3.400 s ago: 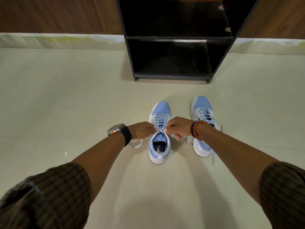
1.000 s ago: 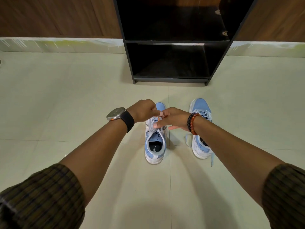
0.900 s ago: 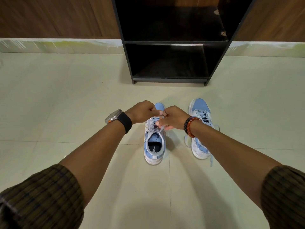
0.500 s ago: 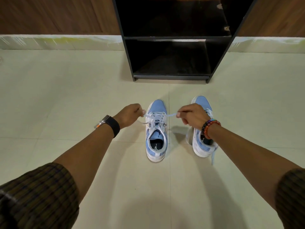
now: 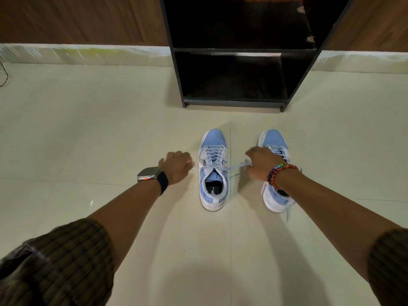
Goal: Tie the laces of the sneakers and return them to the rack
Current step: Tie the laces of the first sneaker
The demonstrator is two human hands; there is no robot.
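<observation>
Two light-blue and white sneakers stand on the tiled floor, toes toward the rack. The left sneaker (image 5: 213, 173) sits between my hands. My left hand (image 5: 176, 166) is closed on one lace end at the shoe's left side. My right hand (image 5: 260, 164) grips the other lace end to the shoe's right. The lace (image 5: 234, 167) runs taut across the shoe's tongue between both fists. The right sneaker (image 5: 274, 173) is partly hidden behind my right wrist, and a loose lace end trails by its heel. The black rack (image 5: 234, 102) stands just beyond the shoes.
The rack has two dark shelves in view with nothing visible on the lower one. A wood-panelled wall with a pale skirting (image 5: 88, 55) runs behind it. Bare floor tiles (image 5: 88, 129) spread left and right of the shoes. A thin cable (image 5: 3, 76) lies at the far left.
My hands, bunched together over the left sneaker's laces a second ago, have moved apart sideways, drawing the lace ends out taut on either side of the shoe.
</observation>
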